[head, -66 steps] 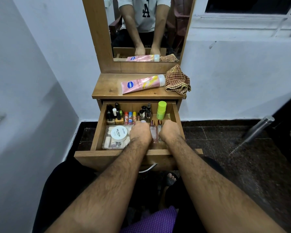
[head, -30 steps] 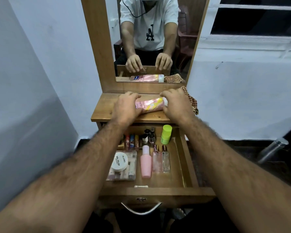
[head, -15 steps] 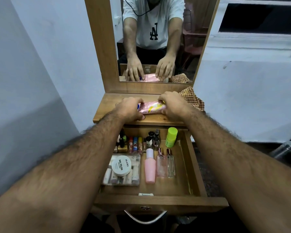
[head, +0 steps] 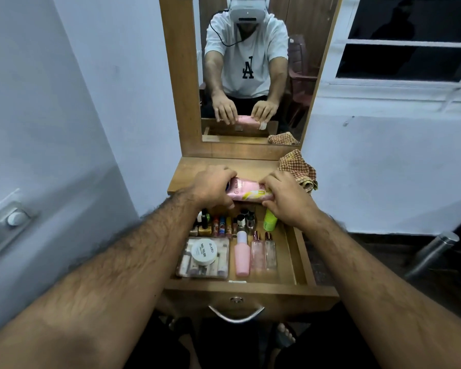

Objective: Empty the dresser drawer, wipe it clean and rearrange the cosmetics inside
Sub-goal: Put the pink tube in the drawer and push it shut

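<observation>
A pink tube [head: 246, 191] is held over the front edge of the dresser top [head: 189, 173]. My left hand [head: 213, 186] grips its left end and my right hand [head: 285, 198] grips its right end. Below, the wooden drawer [head: 301, 259] stands pulled out. Inside it lie a clear box [head: 183, 265] with a white round jar [head: 205, 251] on top, a pink bottle [head: 242, 255], two small perfume bottles [head: 264, 251], a green stick [head: 270, 221] and a row of nail polishes and lip balms [head: 221, 225] at the back.
A checked cloth [head: 300, 167] lies crumpled at the right end of the dresser top. The mirror [head: 250, 70] stands behind it. The drawer's metal handle [head: 236, 315] faces me. A steel flask [head: 431, 253] lies on the dark floor at right.
My hands left the drawer, reached up to the dresser top and took hold of the pink tube, which has come toward the drawer from where it lay.
</observation>
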`<state>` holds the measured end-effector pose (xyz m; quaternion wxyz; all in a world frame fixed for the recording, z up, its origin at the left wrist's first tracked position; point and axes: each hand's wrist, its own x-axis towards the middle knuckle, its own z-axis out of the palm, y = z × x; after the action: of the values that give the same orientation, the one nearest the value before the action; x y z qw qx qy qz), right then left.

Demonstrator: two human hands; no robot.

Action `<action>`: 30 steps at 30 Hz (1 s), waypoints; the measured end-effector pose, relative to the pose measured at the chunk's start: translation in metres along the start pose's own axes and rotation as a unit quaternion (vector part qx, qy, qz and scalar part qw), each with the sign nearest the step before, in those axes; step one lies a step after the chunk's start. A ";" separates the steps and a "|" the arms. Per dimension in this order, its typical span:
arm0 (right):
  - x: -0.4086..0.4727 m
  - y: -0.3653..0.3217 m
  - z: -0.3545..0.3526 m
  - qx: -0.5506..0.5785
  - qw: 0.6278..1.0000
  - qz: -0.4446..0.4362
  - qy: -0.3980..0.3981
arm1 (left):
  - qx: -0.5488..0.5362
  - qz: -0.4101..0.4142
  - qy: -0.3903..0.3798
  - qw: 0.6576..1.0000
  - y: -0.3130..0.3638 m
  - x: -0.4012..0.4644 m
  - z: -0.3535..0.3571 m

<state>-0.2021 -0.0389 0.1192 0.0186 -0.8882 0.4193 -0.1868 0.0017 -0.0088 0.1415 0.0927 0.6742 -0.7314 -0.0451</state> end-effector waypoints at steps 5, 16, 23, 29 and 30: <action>-0.038 -0.008 0.002 0.061 0.983 0.091 -0.147 | 0.018 0.050 0.019 0.998 0.011 -0.049 0.041; -0.084 -0.013 0.032 0.107 0.946 0.117 -0.281 | -0.029 0.014 -0.043 0.999 0.011 -0.103 0.075; -0.083 -0.010 0.045 0.103 0.935 0.114 -0.318 | -0.060 -0.022 -0.060 0.996 0.014 -0.101 0.080; -0.085 -0.007 0.050 0.090 0.941 0.120 -0.305 | -0.065 -0.028 -0.070 0.995 0.018 -0.093 0.088; -0.085 -0.007 0.051 0.086 0.942 0.123 -0.301 | -0.064 -0.025 -0.073 0.995 0.019 -0.092 0.090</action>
<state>-0.2281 0.0233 0.0468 0.2428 -0.8397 0.4823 0.0573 -0.0276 0.0793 0.0499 0.0813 0.6801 -0.7144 -0.1433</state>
